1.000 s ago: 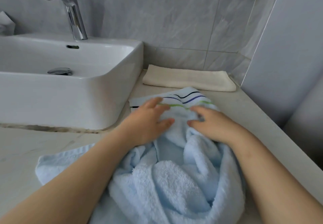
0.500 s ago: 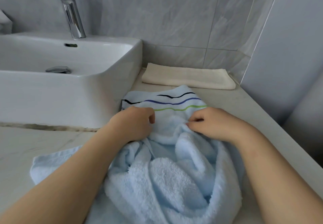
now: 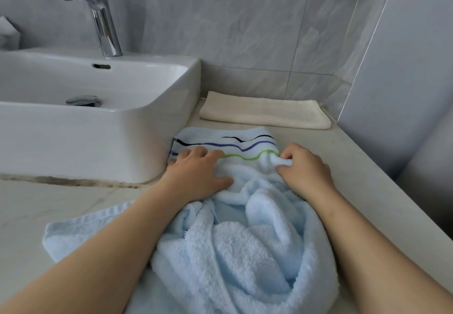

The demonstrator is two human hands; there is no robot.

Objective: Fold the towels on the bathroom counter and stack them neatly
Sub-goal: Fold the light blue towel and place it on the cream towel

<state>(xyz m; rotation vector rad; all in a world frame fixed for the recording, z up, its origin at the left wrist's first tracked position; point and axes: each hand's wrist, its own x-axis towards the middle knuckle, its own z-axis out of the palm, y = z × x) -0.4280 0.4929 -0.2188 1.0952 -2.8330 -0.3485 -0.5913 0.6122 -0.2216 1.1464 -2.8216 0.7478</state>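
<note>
A light blue towel lies bunched on the pale counter. Its far end, with black, blue and green wavy stripes, is spread flat beside the basin. My left hand rests on that striped end, fingers spread and pressing down. My right hand pinches a fold of the blue towel between thumb and fingers near the green stripe. A cream towel lies folded flat against the back wall, apart from both hands.
A white basin stands on the counter at the left, with a chrome tap behind it. Grey tiled wall runs along the back, and a grey panel closes the right side. The counter's right edge drops off near my right forearm.
The striped end has been pulled out flatter next to the basin. My left hand went from curled to fingers spread on it; my right hand has closed on a fold.
</note>
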